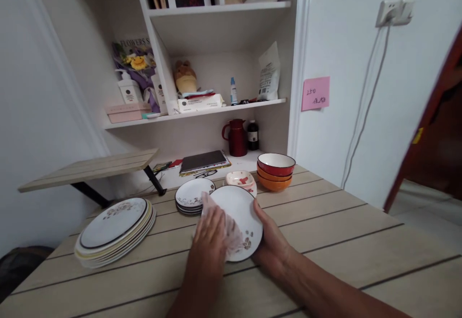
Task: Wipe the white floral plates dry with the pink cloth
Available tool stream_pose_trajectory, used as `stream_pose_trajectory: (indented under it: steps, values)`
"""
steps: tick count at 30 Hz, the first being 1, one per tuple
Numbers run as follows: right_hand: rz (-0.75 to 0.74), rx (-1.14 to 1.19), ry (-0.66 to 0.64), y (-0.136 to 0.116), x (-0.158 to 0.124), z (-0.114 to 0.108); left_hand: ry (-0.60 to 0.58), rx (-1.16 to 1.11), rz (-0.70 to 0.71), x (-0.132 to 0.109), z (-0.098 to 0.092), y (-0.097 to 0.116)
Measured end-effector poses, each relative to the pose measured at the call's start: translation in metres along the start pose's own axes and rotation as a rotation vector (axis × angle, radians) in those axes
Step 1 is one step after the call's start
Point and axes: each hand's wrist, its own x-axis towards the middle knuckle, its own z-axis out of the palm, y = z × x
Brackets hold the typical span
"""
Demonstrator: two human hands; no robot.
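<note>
My right hand (272, 246) grips the right edge of a white plate (240, 209) with a dark rim and brown leaf prints, its thumb on the front and its fingers hidden behind. The plate is tilted up toward me above the wooden table. Pressed against the plate's left part is a thin pinkish-white cloth or tissue (232, 234), held under the fingers of my left hand (210, 234). Just behind the plate sits a short stack of small patterned plates (193, 193), partly covered by the cloth and plate.
A tall stack of larger plates (115, 224) stands at left, near a raised wooden shelf (90, 166) on black legs. Red and orange bowls (276, 171) are stacked behind on the right, beside a small patterned dish (240, 178). A red jug (236, 137) and a laptop (203, 160) lie farther back.
</note>
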Motion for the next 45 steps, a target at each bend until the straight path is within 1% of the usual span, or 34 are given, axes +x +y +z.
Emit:
stream_pose_trajectory:
  steps: [2, 4, 6, 8, 11, 13, 16, 19, 21, 23, 25, 27, 29, 31, 33, 35, 37, 38, 41, 43, 44, 45]
  values:
    - [0.044, -0.019, -0.018, 0.006, -0.002, 0.0, 0.054, 0.052, -0.131, -0.001, -0.004, -0.005]
    - [0.11, -0.047, -0.032, 0.016, -0.005, 0.0, 0.079, 0.087, -0.221, -0.002, -0.011, -0.005]
    - [0.165, -0.078, -0.055, 0.025, -0.008, 0.0, 0.08, 0.101, -0.27, -0.001, -0.018, -0.002]
    - [0.193, -0.1, -0.084, 0.032, -0.01, 0.001, 0.073, 0.101, -0.286, 0.0, -0.021, 0.002]
    - [0.187, -0.11, -0.101, 0.036, -0.01, 0.0, 0.069, 0.064, -0.244, 0.002, -0.017, 0.009]
    - [0.161, -0.105, -0.09, 0.036, -0.008, 0.001, 0.046, -0.006, -0.145, 0.005, -0.01, 0.016]
    - [0.141, -0.081, -0.067, 0.031, -0.006, 0.002, -0.038, -0.147, -0.004, 0.009, -0.002, 0.028]
    - [0.128, -0.034, -0.01, 0.024, -0.003, 0.001, -0.107, -0.301, 0.024, 0.009, 0.001, 0.034]
    - [0.116, -0.011, 0.026, 0.019, 0.0, -0.002, -0.13, -0.397, -0.004, 0.006, 0.002, 0.031]
    - [0.101, -0.014, 0.044, 0.015, 0.003, -0.006, -0.135, -0.468, -0.096, 0.003, 0.002, 0.025]
    - [0.094, -0.047, 0.055, 0.014, 0.004, -0.008, -0.105, -0.51, -0.25, 0.001, -0.001, 0.018]
    - [0.1, -0.084, 0.057, 0.016, 0.003, -0.008, -0.039, -0.558, -0.419, 0.002, -0.006, 0.013]
    - [0.114, -0.102, 0.035, 0.019, 0.001, -0.006, 0.054, -0.651, -0.595, 0.006, -0.013, 0.012]
    - [0.125, -0.104, 0.006, 0.021, -0.001, -0.003, 0.147, -0.817, -0.791, 0.011, -0.023, 0.014]
    - [0.136, -0.104, -0.007, 0.022, -0.003, 0.0, 0.229, -1.071, -0.99, 0.014, -0.032, 0.017]
    - [0.146, -0.102, -0.002, 0.022, -0.004, 0.003, 0.272, -1.341, -1.116, 0.015, -0.039, 0.017]
    - [0.144, -0.098, -0.004, 0.022, -0.005, 0.004, 0.267, -1.543, -1.165, 0.014, -0.044, 0.014]
    - [0.145, -0.097, -0.008, 0.021, -0.005, 0.004, 0.259, -1.608, -1.172, 0.013, -0.045, 0.012]
    - [0.151, -0.092, -0.001, 0.02, -0.005, 0.004, 0.2, -1.702, -1.167, 0.01, -0.049, 0.002]
    - [0.157, -0.09, -0.003, 0.02, -0.005, 0.004, 0.132, -1.636, -1.138, 0.008, -0.05, -0.003]
    - [0.156, -0.094, -0.005, 0.02, -0.004, 0.005, 0.093, -1.552, -1.111, 0.008, -0.05, -0.005]
    - [0.154, -0.103, -0.009, 0.021, -0.004, 0.005, 0.084, -1.415, -1.079, 0.008, -0.05, -0.007]
